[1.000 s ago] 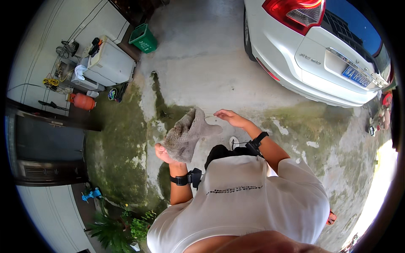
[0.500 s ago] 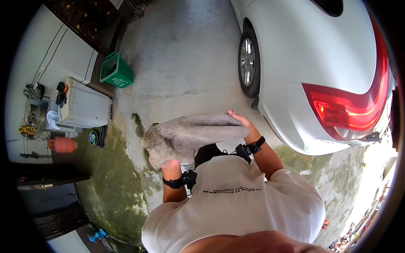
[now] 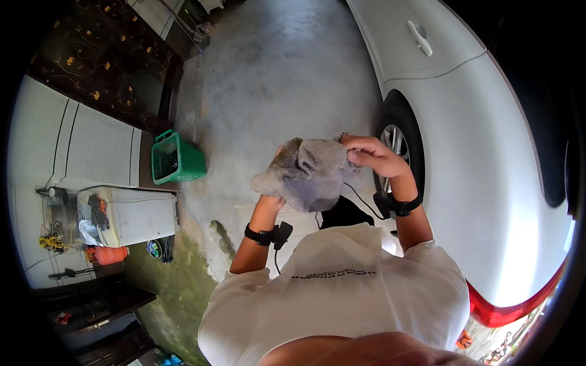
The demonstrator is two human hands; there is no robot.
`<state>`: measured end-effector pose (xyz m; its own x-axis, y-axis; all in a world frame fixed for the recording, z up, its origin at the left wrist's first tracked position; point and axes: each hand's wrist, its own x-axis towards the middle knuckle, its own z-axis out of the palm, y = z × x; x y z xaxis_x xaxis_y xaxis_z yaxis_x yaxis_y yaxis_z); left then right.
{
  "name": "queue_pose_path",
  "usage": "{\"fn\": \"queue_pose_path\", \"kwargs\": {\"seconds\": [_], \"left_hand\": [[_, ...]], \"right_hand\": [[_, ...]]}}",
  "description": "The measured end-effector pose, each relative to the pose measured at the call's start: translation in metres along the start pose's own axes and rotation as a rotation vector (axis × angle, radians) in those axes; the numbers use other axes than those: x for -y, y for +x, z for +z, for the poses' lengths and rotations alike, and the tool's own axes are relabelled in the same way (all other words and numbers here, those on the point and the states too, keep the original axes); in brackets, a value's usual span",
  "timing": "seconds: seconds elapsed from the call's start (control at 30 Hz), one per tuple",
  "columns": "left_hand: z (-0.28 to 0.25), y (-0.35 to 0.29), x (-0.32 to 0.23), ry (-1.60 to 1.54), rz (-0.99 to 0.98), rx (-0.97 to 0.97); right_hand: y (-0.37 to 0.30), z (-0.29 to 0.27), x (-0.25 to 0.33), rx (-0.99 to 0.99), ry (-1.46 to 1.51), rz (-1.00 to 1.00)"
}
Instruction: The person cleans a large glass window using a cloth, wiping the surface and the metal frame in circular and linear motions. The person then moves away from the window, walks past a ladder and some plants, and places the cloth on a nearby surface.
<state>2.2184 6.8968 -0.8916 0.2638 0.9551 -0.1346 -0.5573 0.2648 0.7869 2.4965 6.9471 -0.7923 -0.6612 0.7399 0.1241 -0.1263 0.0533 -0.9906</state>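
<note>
A grey, fluffy cloth point(image 3: 314, 174) hangs bunched and folded between my two hands, in front of my chest. My left hand point(image 3: 273, 202) grips its left side from below, with most of the fingers hidden behind the fabric. At the upper right, my right hand point(image 3: 375, 156) pinches a corner, thumb and fingers closed on it. A black strap with a small box sits on each wrist. To the right of my right hand stands a white car point(image 3: 470, 140), its rear wheel point(image 3: 400, 140) just beyond my forearm.
Along the left wall are a green bin point(image 3: 189, 163), a white box-shaped appliance point(image 3: 143, 213) and an orange gas cylinder point(image 3: 111, 255). A dark flowered curtain point(image 3: 101, 67) hangs at the upper left. Grey concrete floor point(image 3: 281, 73) runs ahead between wall and car.
I have moved forward along the car, so its tail light has slipped toward the lower right. The cloth, stretched wide before, is now bunched smaller and my hands are closer together.
</note>
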Motion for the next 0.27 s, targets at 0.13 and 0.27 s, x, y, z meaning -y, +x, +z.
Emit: {"fn": "queue_pose_path", "kwargs": {"seconds": [0.13,0.27], "left_hand": [[-0.041,0.131,-0.096,1.170,0.283,0.099],[-0.086,0.218,-0.147,1.798,0.286,-0.184]], "right_hand": [[0.129,-0.090,0.028,0.029,-0.073,-0.127],[0.261,-0.153,-0.002,-0.098,0.114,-0.026]]}}
